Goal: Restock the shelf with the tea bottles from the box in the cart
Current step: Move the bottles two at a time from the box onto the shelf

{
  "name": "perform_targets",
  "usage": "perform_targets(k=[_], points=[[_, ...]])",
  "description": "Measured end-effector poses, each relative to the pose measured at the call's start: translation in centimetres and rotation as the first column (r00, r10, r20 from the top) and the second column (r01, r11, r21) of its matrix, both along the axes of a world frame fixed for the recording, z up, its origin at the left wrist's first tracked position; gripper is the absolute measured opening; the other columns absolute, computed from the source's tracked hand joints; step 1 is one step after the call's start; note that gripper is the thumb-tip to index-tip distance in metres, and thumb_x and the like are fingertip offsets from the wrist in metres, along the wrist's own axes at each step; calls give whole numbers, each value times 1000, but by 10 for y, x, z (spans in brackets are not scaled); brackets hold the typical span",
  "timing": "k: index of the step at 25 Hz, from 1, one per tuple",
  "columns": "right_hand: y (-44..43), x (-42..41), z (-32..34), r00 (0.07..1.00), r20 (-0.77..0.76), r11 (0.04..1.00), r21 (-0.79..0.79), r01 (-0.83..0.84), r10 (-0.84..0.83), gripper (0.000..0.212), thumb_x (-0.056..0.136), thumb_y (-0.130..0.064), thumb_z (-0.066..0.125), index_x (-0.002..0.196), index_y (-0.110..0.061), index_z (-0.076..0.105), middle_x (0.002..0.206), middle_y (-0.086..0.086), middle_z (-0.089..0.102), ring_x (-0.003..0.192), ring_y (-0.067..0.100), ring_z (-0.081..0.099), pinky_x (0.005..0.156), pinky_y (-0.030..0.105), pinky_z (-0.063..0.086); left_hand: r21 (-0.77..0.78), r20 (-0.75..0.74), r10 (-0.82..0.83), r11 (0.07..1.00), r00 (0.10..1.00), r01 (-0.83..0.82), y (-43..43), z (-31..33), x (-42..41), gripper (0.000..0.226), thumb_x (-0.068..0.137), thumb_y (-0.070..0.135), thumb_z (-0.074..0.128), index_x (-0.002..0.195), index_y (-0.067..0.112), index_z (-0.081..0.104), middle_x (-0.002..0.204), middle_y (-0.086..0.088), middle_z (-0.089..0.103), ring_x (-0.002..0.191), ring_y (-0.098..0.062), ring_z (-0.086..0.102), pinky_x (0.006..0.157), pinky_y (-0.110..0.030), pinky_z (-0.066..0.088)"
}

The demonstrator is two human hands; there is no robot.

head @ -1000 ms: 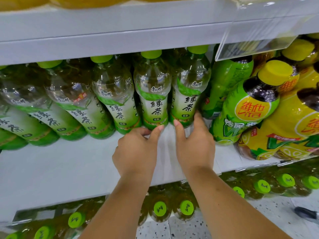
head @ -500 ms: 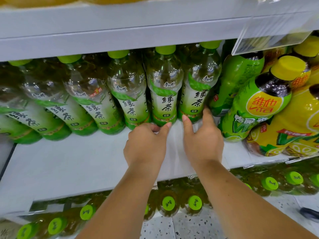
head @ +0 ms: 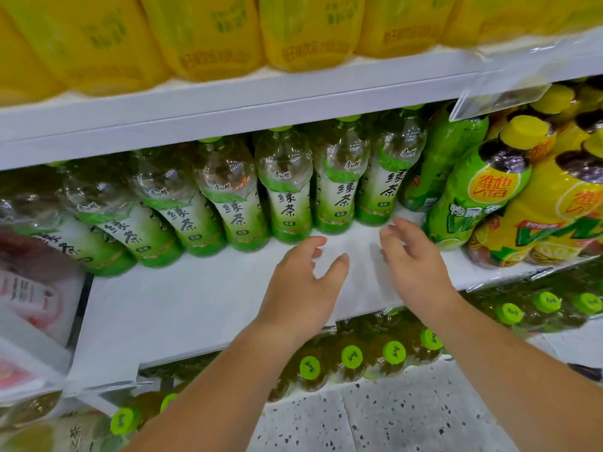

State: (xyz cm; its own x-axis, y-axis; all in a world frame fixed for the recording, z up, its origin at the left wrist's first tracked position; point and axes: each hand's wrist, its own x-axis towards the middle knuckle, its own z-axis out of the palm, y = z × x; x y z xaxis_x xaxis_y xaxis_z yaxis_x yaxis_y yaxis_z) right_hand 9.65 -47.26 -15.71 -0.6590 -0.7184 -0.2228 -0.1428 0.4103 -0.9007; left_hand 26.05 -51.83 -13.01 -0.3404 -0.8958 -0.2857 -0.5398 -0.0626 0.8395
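Observation:
A row of green tea bottles (head: 290, 194) with green caps and green-white labels stands at the back of the white shelf (head: 182, 308). Both my hands hover over the bare front strip of that shelf, just short of the bottles. My left hand (head: 303, 288) has relaxed, spread fingers and holds nothing. My right hand (head: 414, 265) is likewise loose and empty, its fingertips a little in front of the rightmost green tea bottle (head: 385, 184). The cart and the box are out of view.
Green and yellow lemon-tea bottles (head: 483, 197) crowd the shelf's right end. Yellow bottles (head: 208, 37) fill the shelf above. Green-capped bottles (head: 352, 357) fill the shelf below. A pink and white package (head: 29, 288) lies at the left. Speckled floor (head: 391, 419) shows beneath.
Both hands have drawn back from the bottles' bases and moved apart, fingers now spread. The camera view has tilted up and to the right.

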Motion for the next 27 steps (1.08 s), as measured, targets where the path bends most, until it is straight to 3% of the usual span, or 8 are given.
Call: perform_targets(k=[4,7,10,13,17,22,25,27], points=[[29,14,28,985,170,1000,18,-18,14,44,102,-39,54,144,-28,50,122,-12,60,121,15,57,108,38,45,105,-55,-21,994,998,27,22,15,16,61,94,56,56,149,34,40,142,14,51,131,-8,50,108,-36,44],[62,21,47,980,192,994,77,-74,59,46,103,-38,52,147,-27,47,123,-13,55,119,12,54,102,32,42,150,-63,-42,987,997,51,47,29,30,58,96,54,55,149,34,41,144,12,51,132,-10,49,110,-38,42],[99,28,69,977,201,981,166,-101,67,49,103,-40,51,150,-29,46,132,-13,52,130,13,49,115,37,37,208,-73,-34,977,997,48,73,52,44,55,99,53,53,149,34,41,143,11,49,130,-10,48,103,-32,39],[138,36,94,975,209,971,210,-115,71,52,104,-40,49,153,-26,42,144,-10,49,138,14,45,113,34,35,282,-77,-35,958,996,55,98,77,55,57,101,53,49,152,31,38,142,12,46,121,-6,46,99,-31,38],[194,50,133,975,221,961,267,-66,5,54,105,-42,47,156,-27,36,154,-5,43,141,17,42,101,30,35,317,-57,-124,939,991,136,130,108,68,59,100,52,51,152,27,39,146,6,48,121,-10,48,95,-32,39],[257,58,173,973,203,941,338,32,-106,57,104,-48,45,158,-32,31,160,-5,36,145,22,38,99,32,35,336,-60,-261,904,963,266,165,149,72,63,99,55,52,153,25,39,152,6,46,134,-14,47,111,-39,38],[297,60,195,970,165,931,348,113,-179,59,105,-47,45,158,-28,30,159,-2,38,142,25,42,100,37,41,322,-58,-360,876,931,358,185,172,66,61,99,56,50,151,26,40,151,6,46,132,-15,47,110,-43,42],[325,62,208,968,119,918,361,166,-222,57,104,-48,45,157,-29,32,155,-2,43,136,22,47,99,34,40,306,-57,-438,848,897,433,200,184,58,61,99,56,51,151,25,40,152,6,45,131,-14,47,105,-37,41]])
